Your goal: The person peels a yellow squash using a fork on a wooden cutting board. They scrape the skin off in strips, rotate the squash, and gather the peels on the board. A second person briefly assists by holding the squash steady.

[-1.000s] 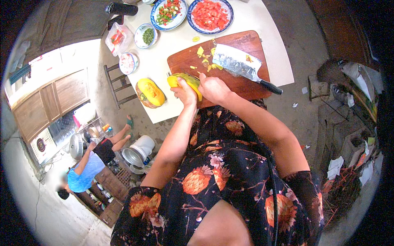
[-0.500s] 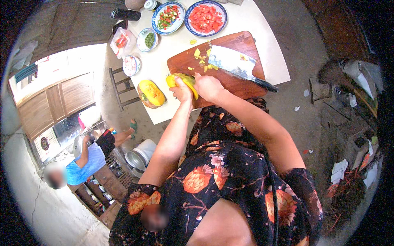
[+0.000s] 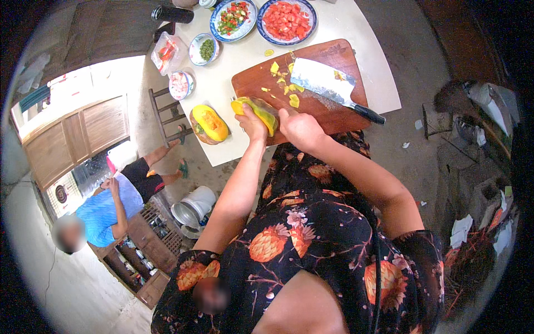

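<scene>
My left hand (image 3: 253, 123) is wrapped round a yellow-fleshed pumpkin piece (image 3: 267, 116), holding it tilted over the near left edge of the wooden chopping board (image 3: 332, 54). Close against the piece's right side is my right hand (image 3: 302, 130), its fingers curled closed; whatever they grip is hidden. Bits of yellow-green peel (image 3: 294, 101) lie scattered on the board. Beside them rests a cleaver (image 3: 322, 79), its black handle pointing to the near right. Another pumpkin half (image 3: 212, 123), cut face up, sits on the table left of my left hand.
Along the table's far side stand a plate of diced tomato (image 3: 286, 21), a plate of chopped peppers (image 3: 233, 19), a bowl of green pieces (image 3: 206, 50), a bowl of pale pieces (image 3: 181, 85) and a plastic tub (image 3: 167, 53). A person in blue (image 3: 114, 209) is at the left.
My right hand has shifted slightly right and nearer me along the pumpkin piece. Another peel piece lies on the board. At the left, the person in blue has changed posture.
</scene>
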A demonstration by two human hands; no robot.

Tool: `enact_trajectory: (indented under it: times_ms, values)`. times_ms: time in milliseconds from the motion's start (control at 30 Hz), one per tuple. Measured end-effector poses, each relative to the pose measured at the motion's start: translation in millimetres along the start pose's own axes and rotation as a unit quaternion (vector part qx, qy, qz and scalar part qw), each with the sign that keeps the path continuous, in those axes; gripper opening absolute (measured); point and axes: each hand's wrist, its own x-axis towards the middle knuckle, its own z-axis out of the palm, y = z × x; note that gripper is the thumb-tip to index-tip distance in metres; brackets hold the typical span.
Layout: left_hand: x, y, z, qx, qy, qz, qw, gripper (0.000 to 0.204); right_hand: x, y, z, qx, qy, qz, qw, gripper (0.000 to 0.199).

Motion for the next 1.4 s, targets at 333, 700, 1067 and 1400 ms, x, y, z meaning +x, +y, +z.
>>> enact_trajectory:
  times_ms: [333,700,1067,1400]
  values:
    - [-3.4,6.4,3.3,0.042,0.043,0.028,0.998,0.055,-10.7,-22.8,-31.5,-0.044,-0.031,-0.025,0.998,0.013]
    - [-6.9,6.7,-1.3,0.094,0.007,0.026,0.995,0.071,17.4,-19.2,-5.4,0.016,-0.019,-0.010,1.000,0.012]
    - [-0.4,4.1,6.7,0.155,0.088,0.049,0.983,0.063,79.1,-10.9,6.0,0.063,-0.026,0.025,0.997,0.028]
    - [-2.0,1.6,7.7,0.115,0.044,0.082,0.989,0.065,68.8,17.1,20.4,0.062,-0.042,0.064,0.995,0.032]
